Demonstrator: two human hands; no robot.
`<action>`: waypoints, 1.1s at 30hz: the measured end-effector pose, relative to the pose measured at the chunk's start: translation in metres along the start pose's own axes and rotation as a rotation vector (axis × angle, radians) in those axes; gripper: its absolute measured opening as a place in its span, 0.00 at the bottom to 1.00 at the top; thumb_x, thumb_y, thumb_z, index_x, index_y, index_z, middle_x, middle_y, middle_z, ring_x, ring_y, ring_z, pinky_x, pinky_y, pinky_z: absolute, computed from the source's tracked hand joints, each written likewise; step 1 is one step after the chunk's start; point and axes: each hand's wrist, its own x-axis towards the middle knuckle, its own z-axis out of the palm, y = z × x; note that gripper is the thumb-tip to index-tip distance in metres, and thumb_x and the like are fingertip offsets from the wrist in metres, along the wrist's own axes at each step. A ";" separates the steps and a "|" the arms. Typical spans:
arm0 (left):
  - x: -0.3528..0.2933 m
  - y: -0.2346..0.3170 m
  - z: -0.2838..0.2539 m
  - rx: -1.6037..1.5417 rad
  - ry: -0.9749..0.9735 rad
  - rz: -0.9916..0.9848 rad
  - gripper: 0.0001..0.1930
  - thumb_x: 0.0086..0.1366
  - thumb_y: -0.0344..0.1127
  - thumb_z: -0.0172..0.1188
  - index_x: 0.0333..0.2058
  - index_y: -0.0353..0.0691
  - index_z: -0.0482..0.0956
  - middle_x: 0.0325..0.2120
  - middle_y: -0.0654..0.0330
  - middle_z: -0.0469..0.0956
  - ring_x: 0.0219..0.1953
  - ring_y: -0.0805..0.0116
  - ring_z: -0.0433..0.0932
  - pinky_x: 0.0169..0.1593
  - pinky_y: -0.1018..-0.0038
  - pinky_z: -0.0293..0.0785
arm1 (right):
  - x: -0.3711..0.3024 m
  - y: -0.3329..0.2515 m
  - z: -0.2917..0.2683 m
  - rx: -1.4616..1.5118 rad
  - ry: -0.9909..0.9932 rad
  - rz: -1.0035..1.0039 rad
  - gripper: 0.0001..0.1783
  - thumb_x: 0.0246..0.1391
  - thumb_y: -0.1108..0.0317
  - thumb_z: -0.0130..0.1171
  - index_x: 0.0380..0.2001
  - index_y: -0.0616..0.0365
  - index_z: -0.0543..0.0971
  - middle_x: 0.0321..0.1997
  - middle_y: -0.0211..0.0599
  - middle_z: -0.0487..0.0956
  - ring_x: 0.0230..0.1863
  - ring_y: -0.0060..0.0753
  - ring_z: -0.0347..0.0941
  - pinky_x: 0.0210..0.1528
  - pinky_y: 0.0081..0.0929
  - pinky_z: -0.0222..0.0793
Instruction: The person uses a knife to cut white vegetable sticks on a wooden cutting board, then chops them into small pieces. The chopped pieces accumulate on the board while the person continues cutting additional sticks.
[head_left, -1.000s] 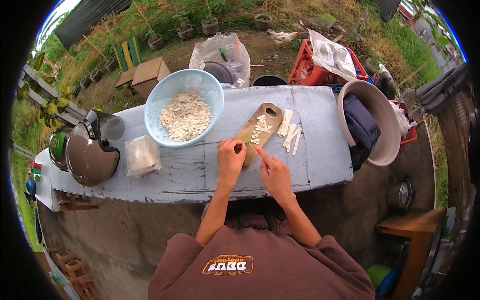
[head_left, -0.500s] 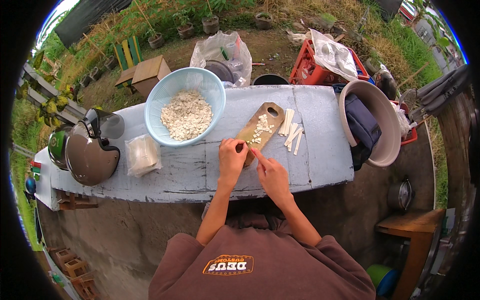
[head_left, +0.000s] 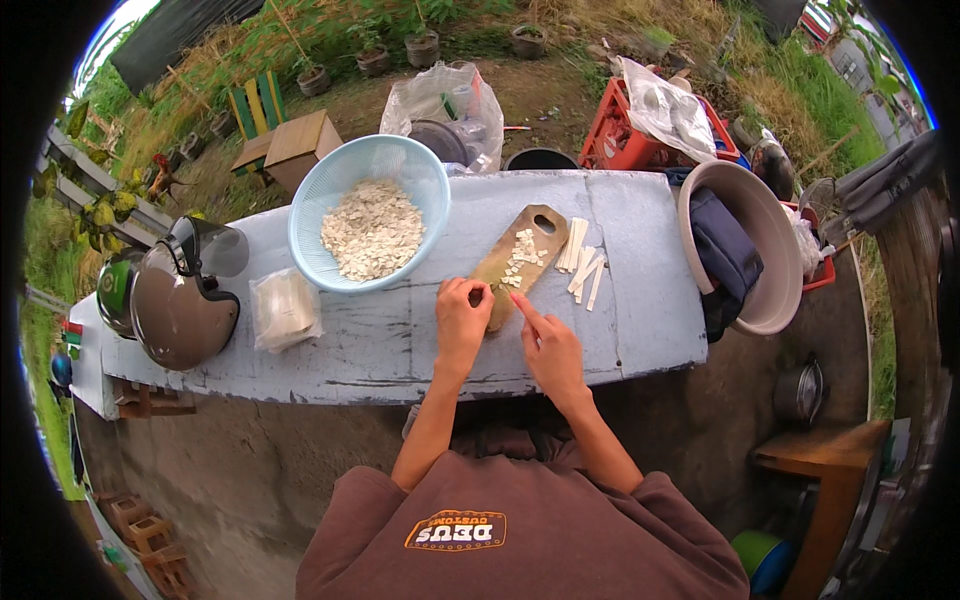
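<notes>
A wooden cutting board [head_left: 490, 268] with a hole in its far end lies slanted on the table. Small pale chopped pieces [head_left: 525, 250] are scattered over its middle. At its near left edge my left hand [head_left: 462, 318] is closed in a pinch; what it holds is hidden by the fingers. My right hand [head_left: 553, 355] is closed at the board's near right side, index finger stretched forward, on what looks like a small knife, mostly covered by the hand. Pale flat strips [head_left: 588, 265] lie right of the board. A light blue basket [head_left: 303, 215] holds many similar pieces [head_left: 372, 232].
On the table's left are a brown helmet [head_left: 180, 310] and a clear plastic bag [head_left: 286, 310] of pale contents. A large beige basin [head_left: 775, 290] with a dark blue bag [head_left: 725, 240] stands at the right end. Beyond the table are a red crate [head_left: 608, 130] and a plastic sack [head_left: 480, 110].
My right hand has drawn slightly back and to the right, away from the left fingertips. My left hand has hardly moved. A bird has come into view at the far left.
</notes>
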 end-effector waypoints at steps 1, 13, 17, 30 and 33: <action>0.000 0.001 0.000 -0.005 -0.010 -0.015 0.05 0.60 0.29 0.68 0.31 0.33 0.85 0.30 0.53 0.81 0.39 0.52 0.77 0.46 0.60 0.75 | 0.000 0.000 -0.001 0.010 0.000 -0.010 0.30 0.63 0.68 0.56 0.67 0.31 0.74 0.30 0.44 0.78 0.32 0.51 0.78 0.37 0.46 0.75; 0.002 0.001 0.000 0.036 -0.027 0.015 0.06 0.60 0.29 0.68 0.34 0.32 0.86 0.33 0.52 0.82 0.42 0.51 0.78 0.49 0.60 0.75 | 0.000 -0.005 0.005 0.040 -0.015 -0.060 0.29 0.64 0.68 0.56 0.67 0.33 0.75 0.29 0.45 0.77 0.31 0.52 0.78 0.37 0.47 0.75; 0.001 -0.002 0.001 0.036 -0.010 0.033 0.06 0.59 0.29 0.68 0.33 0.33 0.86 0.32 0.52 0.82 0.40 0.52 0.78 0.47 0.61 0.75 | -0.001 -0.002 0.013 0.022 -0.009 -0.063 0.29 0.64 0.67 0.56 0.67 0.34 0.74 0.30 0.45 0.77 0.31 0.52 0.78 0.37 0.48 0.75; -0.002 -0.002 0.001 -0.009 -0.020 0.038 0.04 0.61 0.29 0.67 0.33 0.34 0.85 0.32 0.54 0.81 0.40 0.52 0.77 0.48 0.61 0.74 | 0.001 -0.003 0.000 0.060 0.026 0.008 0.28 0.65 0.68 0.55 0.67 0.30 0.75 0.28 0.42 0.77 0.29 0.48 0.77 0.36 0.44 0.75; -0.002 0.000 0.002 0.028 -0.030 0.077 0.05 0.61 0.29 0.68 0.34 0.34 0.85 0.34 0.55 0.81 0.42 0.54 0.76 0.50 0.61 0.74 | 0.002 0.005 -0.001 0.133 0.094 -0.034 0.28 0.65 0.70 0.56 0.66 0.31 0.77 0.26 0.41 0.76 0.28 0.45 0.76 0.35 0.42 0.73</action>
